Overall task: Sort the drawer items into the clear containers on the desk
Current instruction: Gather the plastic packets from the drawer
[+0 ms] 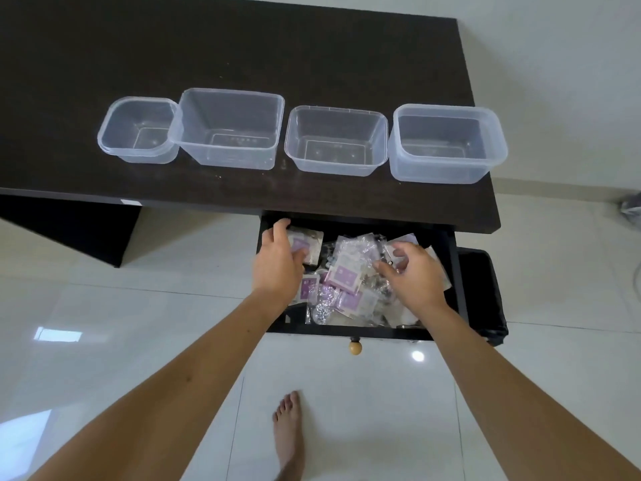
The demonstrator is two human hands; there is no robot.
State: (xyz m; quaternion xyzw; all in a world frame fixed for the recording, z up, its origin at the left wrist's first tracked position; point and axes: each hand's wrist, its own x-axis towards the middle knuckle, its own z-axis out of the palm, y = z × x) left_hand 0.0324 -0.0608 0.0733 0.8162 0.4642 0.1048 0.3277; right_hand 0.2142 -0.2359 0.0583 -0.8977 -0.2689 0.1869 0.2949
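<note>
The open black drawer (447, 258) under the desk holds a pile of small clear packets (347, 279), many with purple labels. My left hand (277, 262) is at the drawer's back left, with its thumb on a purple-labelled packet (312, 243) and its fingers round that packet's left edge. My right hand (411, 272) hovers over the right side of the pile, fingers spread and loosely curled, holding nothing I can make out. On the desk stands a row of clear containers with nothing in them: a small square one (104, 140), a large one (232, 93), a medium one (338, 111) and a right one (447, 111).
The dark desk (242, 46) runs back to the wall. The drawer's round wooden knob (355, 347) points toward me. A black bin (482, 293) stands right of the drawer. My bare foot (288, 425) is on the glossy white tiled floor.
</note>
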